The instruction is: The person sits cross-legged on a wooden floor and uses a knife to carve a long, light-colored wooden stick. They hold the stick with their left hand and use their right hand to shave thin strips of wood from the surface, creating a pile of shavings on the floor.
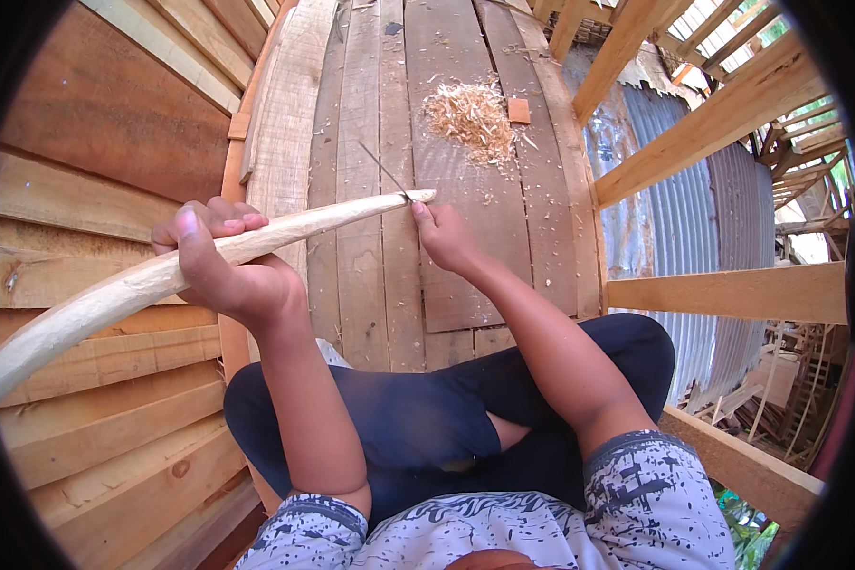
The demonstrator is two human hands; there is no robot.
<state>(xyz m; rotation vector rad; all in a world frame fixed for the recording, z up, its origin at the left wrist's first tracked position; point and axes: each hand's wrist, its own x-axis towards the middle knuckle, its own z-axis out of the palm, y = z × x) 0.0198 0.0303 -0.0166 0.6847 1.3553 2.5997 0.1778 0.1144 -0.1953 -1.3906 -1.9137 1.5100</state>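
A long, pale, curved wooden stick (95, 299) runs from the lower left up to a tapered tip near the middle of the view. My left hand (220, 261) is wrapped around its middle and holds it raised above the floor. My right hand (442, 237) grips a thin dark blade (383, 171) whose edge rests against the stick's tip. The blade's handle is hidden in my fist. I sit cross-legged in dark trousers (418, 418) on a wooden plank floor (361, 123).
A pile of light wood shavings (472, 116) lies on the planks ahead, with a small square wood block (519, 111) beside it. A plank wall (95, 142) stands on the left. Timber rails (722, 119) and corrugated metal sheeting (684, 218) lie to the right.
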